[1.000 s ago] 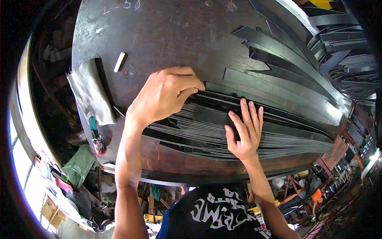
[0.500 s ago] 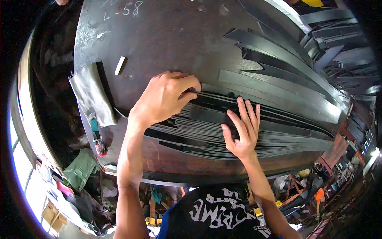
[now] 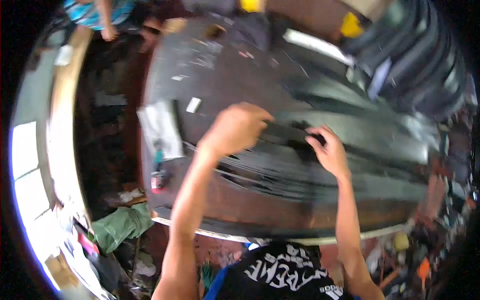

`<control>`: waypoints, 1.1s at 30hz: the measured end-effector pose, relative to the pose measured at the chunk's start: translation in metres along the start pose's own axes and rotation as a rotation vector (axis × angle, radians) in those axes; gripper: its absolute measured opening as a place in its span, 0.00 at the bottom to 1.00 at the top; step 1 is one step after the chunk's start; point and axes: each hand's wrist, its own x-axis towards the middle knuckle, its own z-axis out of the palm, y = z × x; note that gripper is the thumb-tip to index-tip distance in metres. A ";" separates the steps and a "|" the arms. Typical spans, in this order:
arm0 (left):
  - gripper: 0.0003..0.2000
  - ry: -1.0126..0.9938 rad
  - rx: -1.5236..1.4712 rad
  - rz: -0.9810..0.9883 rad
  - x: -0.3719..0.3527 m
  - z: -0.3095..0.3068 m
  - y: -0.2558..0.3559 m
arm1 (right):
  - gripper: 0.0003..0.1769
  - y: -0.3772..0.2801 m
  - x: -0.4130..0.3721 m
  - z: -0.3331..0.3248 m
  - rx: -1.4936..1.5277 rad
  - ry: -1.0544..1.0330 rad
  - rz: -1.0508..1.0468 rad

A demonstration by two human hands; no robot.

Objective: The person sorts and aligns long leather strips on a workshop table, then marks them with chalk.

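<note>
Both of my hands are over the dark table (image 3: 235,80), smeared by motion. My left hand (image 3: 237,129) is closed, its fingertips pinching the left end of a black strip (image 3: 287,135). To its right, my right hand (image 3: 332,154) curls thumb and fingers around the same strip; its exact edges are blurred. Below both hands lies a layered row of thin black strips (image 3: 255,177), running along the table toward the right. Wider black strips (image 3: 345,120) lie beyond my right hand.
Left on the table are a greyish-white cloth (image 3: 165,132), a small white block (image 3: 193,104) and a tool with teal and red parts (image 3: 158,172). Bundled black strips (image 3: 415,55) sit at the upper right. Another person's hand (image 3: 109,33) shows at the upper left.
My right hand has gone from lying flat with spread fingers to curling around a strip. The camera view has shifted, showing more of the far side and another person.
</note>
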 end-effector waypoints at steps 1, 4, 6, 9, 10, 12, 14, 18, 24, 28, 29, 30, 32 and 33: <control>0.11 -0.056 0.135 0.016 0.001 -0.003 0.011 | 0.10 -0.001 0.001 -0.004 -0.021 -0.002 -0.024; 0.20 -0.058 0.442 0.105 0.007 0.006 0.058 | 0.10 -0.001 -0.006 -0.013 0.010 0.038 -0.028; 0.22 -0.021 0.402 0.176 0.013 0.031 0.081 | 0.11 0.000 -0.012 -0.022 -0.017 0.035 -0.053; 0.17 0.028 0.417 0.277 0.029 0.066 0.102 | 0.16 -0.016 -0.026 -0.041 0.000 0.004 -0.137; 0.15 0.022 0.405 0.279 0.033 0.068 0.110 | 0.19 -0.018 -0.032 -0.045 0.004 -0.006 -0.160; 0.13 0.028 0.404 0.292 0.036 0.065 0.126 | 0.19 -0.019 -0.047 -0.060 -0.068 0.027 -0.247; 0.10 0.008 0.510 0.309 0.035 0.054 0.140 | 0.22 -0.012 -0.063 -0.078 -0.237 0.032 -0.216; 0.12 -0.022 0.613 0.269 0.019 0.021 0.167 | 0.21 0.077 -0.091 -0.135 -0.530 0.208 -0.328; 0.19 0.084 0.697 0.234 -0.055 -0.022 0.162 | 0.20 0.191 -0.169 -0.288 -0.754 0.366 -0.234; 0.21 0.207 0.775 0.132 -0.125 -0.024 0.159 | 0.20 0.232 -0.216 -0.385 -0.875 0.485 -0.147; 0.20 0.242 0.784 0.109 -0.143 -0.021 0.159 | 0.19 0.254 -0.226 -0.410 -0.927 0.556 -0.198; 0.20 0.249 0.813 0.064 -0.161 -0.016 0.161 | 0.20 0.259 -0.236 -0.428 -0.928 0.627 -0.242; 0.19 0.258 0.837 -0.019 -0.194 -0.008 0.169 | 0.21 0.250 -0.262 -0.462 -0.966 0.689 -0.248; 0.19 0.258 0.836 -0.025 -0.211 -0.002 0.169 | 0.22 0.260 -0.270 -0.489 -0.943 0.608 -0.198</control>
